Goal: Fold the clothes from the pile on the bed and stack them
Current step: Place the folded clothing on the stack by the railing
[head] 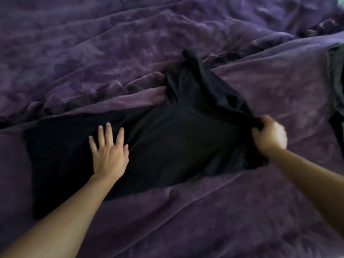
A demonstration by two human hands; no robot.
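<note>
A black garment lies spread across the purple bed cover, its long side running left to right. Its right end is bunched and raised, with one narrow part reaching up toward the back. My left hand rests flat on the garment's left half, fingers spread. My right hand is blurred and pinches the garment's bunched right edge, lifting it slightly off the cover.
The purple bed cover is wrinkled, with raised folds behind the garment. A grey-green piece of clothing lies at the right edge, with something dark below it. Flatter cover stretches in front of the garment.
</note>
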